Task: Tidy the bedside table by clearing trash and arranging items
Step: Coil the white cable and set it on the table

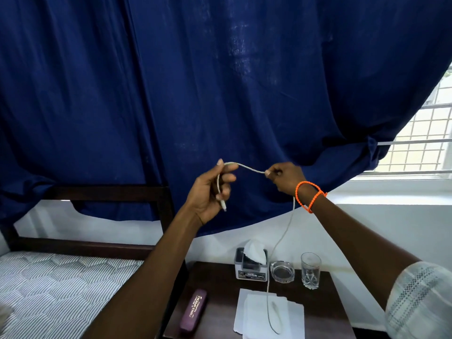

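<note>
A thin white cable [280,243] is held up in front of the blue curtain. My left hand [210,192] grips one end, with the plug hanging below my fingers. My right hand [285,177], with orange bands at the wrist, pinches the cable further along. From there the cable drops down to the dark bedside table [220,285] and loops over white paper sheets [269,314]. On the table stand a tissue box [250,267], a glass ashtray [281,271], a drinking glass [310,270] and a purple spectacle case [193,309].
A bed with a striped mattress [56,282] and dark wooden frame [161,204] lies left of the table. A blue curtain [220,81] hangs behind, touching the bed frame. A barred window [420,138] and a white sill are at the right.
</note>
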